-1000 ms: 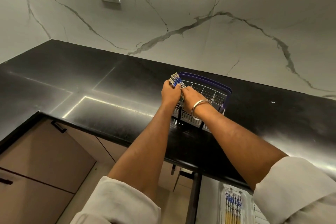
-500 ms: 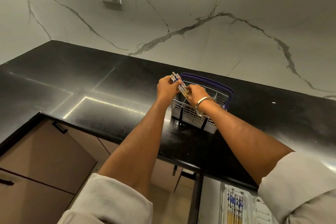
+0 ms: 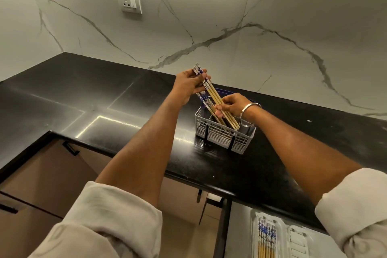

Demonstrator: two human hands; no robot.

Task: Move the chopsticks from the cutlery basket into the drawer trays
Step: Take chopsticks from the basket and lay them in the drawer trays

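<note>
A grey cutlery basket [image 3: 222, 135] with a blue handle stands on the black countertop. My left hand [image 3: 188, 86] grips the blue-patterned tops of a bundle of wooden chopsticks [image 3: 217, 99], which slants down with its tips just above the basket rim. My right hand [image 3: 231, 106], wearing a silver bangle, pinches the shafts lower down over the basket. More chopsticks [image 3: 206, 103] lean inside the basket. At the bottom right, an open drawer holds a white tray [image 3: 282, 226] with several chopsticks [image 3: 266, 241] lying in it.
The black countertop [image 3: 104, 100] runs along a white marble wall with a power socket [image 3: 129, 1]. Brown cabinet doors [image 3: 52, 174] with black handles sit below the counter on the left. A second tray compartment [image 3: 297, 243] lies right of the filled one.
Both hands have lifted the chopstick bundle up out of the basket and tilted it to the upper left. My right hand slid lower on the shafts.
</note>
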